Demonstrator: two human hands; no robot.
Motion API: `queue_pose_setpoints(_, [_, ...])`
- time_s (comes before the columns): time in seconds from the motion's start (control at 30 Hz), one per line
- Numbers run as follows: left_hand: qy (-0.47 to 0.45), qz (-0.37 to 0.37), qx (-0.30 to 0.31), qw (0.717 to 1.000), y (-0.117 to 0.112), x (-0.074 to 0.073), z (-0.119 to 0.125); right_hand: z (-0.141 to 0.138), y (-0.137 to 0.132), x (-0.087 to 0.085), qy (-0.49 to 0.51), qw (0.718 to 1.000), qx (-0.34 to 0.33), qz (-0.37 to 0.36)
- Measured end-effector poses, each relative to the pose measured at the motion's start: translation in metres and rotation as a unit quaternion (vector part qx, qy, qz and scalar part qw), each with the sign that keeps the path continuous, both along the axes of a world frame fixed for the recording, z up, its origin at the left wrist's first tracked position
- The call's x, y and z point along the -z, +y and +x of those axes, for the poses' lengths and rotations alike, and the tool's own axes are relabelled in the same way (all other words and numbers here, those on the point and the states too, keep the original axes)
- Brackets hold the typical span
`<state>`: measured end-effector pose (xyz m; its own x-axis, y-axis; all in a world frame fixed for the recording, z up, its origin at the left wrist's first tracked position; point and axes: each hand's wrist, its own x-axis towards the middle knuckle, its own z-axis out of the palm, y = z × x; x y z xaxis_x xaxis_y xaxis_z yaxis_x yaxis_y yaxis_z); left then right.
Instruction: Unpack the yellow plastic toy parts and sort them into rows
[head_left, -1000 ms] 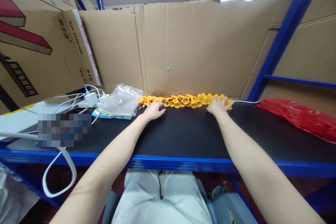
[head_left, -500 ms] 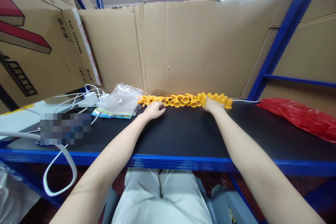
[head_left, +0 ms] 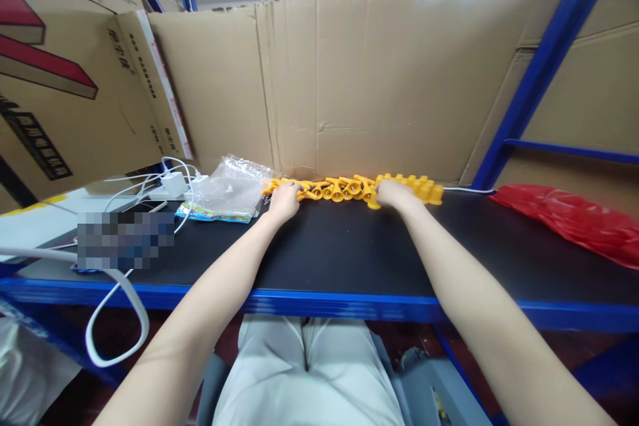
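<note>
A row of yellow plastic parts lies along the back of the black tabletop. My left hand (head_left: 286, 200) is at the row's left part, its fingers closed on a slim yellow forked piece (head_left: 301, 190). In the middle lie several yellow trumpet-shaped pieces (head_left: 337, 194) with their round mouths toward me. My right hand (head_left: 395, 194) is at the right part, with its fingertips closed on a yellow cup-ended piece (head_left: 373, 202) that leans out of the row. Right behind that hand stand several upright yellow cups (head_left: 433, 190) close together. My palms hide some of the pieces.
Clear plastic bags (head_left: 232, 188) lie left of the row, beside white chargers and cables (head_left: 173, 185). A red plastic bag (head_left: 569, 218) lies at the right. A cardboard panel (head_left: 369, 86) closes off the back, and a blue rail (head_left: 344, 303) edges the front.
My left hand has moved slightly left and farther in among the yellow pieces. My right hand has shifted left, from the upright cups to a cup-ended piece, which now sits nearer me.
</note>
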<state>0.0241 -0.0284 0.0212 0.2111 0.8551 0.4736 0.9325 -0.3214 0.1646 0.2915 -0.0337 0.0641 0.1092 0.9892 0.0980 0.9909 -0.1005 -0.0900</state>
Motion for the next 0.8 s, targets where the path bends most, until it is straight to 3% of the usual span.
queue_pose_setpoints(0.2, [0.022, -0.030, -0.082, 0.996, 0.001, 0.002, -0.009, -0.016, -0.012, -0.005, 0.016, 0.997, -0.071, -0.017])
queue_pose_setpoints(0.47, [0.007, -0.072, -0.082, 0.994, 0.005, 0.007, -0.010, -0.027, -0.001, 0.013, 0.100, 0.967, -0.233, 0.000])
queue_pose_setpoints(0.8, [0.015, -0.072, -0.097, 0.993, 0.009, 0.010, -0.009, -0.032, 0.003, 0.022, 0.133, 0.955, -0.265, 0.013])
